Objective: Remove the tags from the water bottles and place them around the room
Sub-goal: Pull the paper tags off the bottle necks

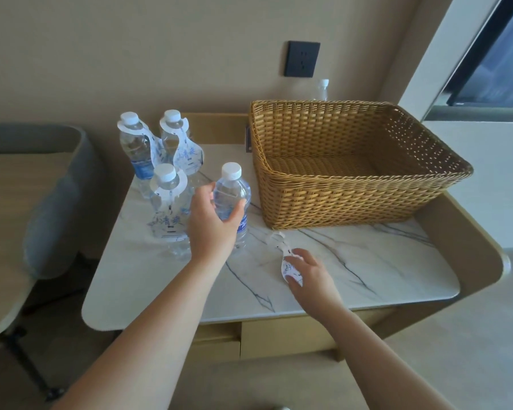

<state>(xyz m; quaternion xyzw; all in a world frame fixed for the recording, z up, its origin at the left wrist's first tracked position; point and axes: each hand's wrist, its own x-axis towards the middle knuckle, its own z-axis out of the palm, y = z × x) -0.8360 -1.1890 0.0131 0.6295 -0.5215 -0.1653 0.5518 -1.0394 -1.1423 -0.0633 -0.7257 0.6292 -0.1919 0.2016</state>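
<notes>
Several clear water bottles with white caps stand upright on the left of a white marble table (367,261). Three of them (137,152) (176,143) (168,202) carry white and blue paper tags round their necks. The front right bottle (233,190) has no tag, and my left hand (212,223) is wrapped round its middle. My right hand (307,273) rests on the tabletop, fingers pinching a loose white and blue tag (289,264) that lies flat there.
A large empty wicker basket (353,199) fills the table's back right. Behind it another bottle (322,90) stands below a black wall socket (302,58). A grey chair (57,196) and a beige desk (3,232) are on the left, a window at the right.
</notes>
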